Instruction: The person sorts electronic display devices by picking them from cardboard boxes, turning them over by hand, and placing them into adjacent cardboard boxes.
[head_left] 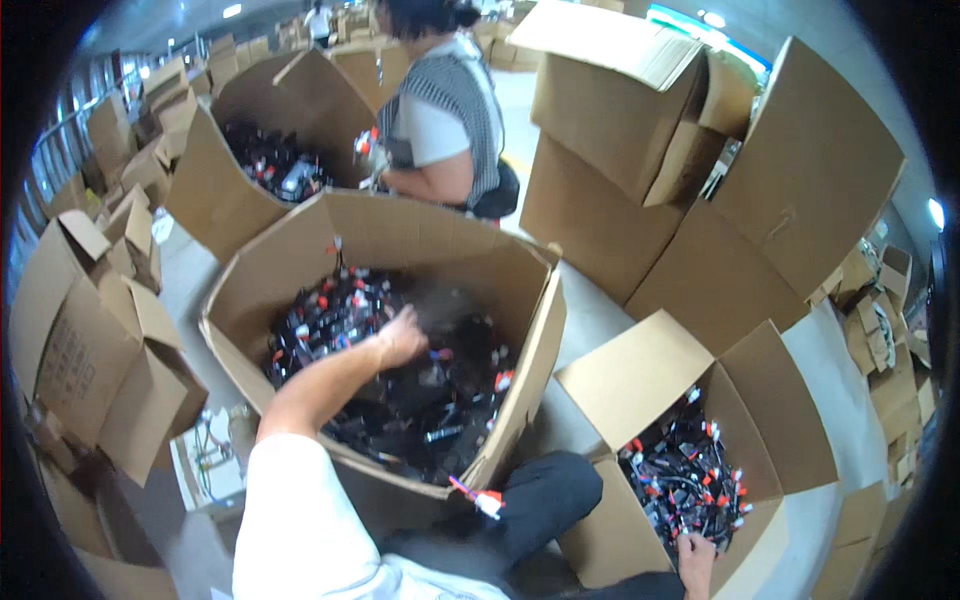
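Observation:
My left hand reaches down into a large open cardboard box in the middle. Under it lies a heap of black cabled parts with red and white connectors; its fingertips are smeared and partly hidden. At the lower right, my right hand is over the near side of a smaller open cardboard box. Similar black cabled parts fill that box. The fingers there are curled closed against the pile, and what they hold is too small to make out. A red-and-white connector hangs over the large box's near rim.
A person stands beyond the large box, beside another open box of dark parts. Tall stacked cartons rise at the far right. Folded cartons and a white tray with wires lie on the left.

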